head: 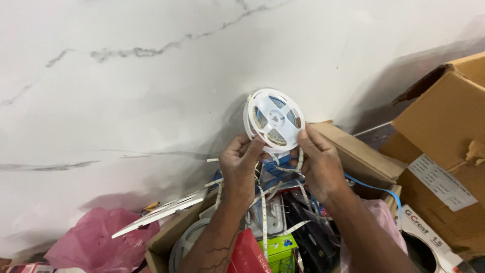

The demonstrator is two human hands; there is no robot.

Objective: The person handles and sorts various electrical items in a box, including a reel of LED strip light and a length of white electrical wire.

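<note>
A white plastic reel of light strip (275, 120) is held up in front of a white marbled wall. My left hand (241, 163) grips the reel's lower left rim. My right hand (318, 161) pinches its lower right rim. Loose white strip (263, 212) hangs from the reel down between my hands into an open cardboard box (359, 154). Inside that box lie a second white reel (188, 241), a red packet (248, 255) and a green packet (279, 248).
A large brown cardboard box (447, 131) with a white label stands at the right. A pink plastic bag (96, 240) lies at the lower left. A flat white strip piece (160, 212) juts from the box's left edge. A blue strap (376, 189) crosses the box's right side.
</note>
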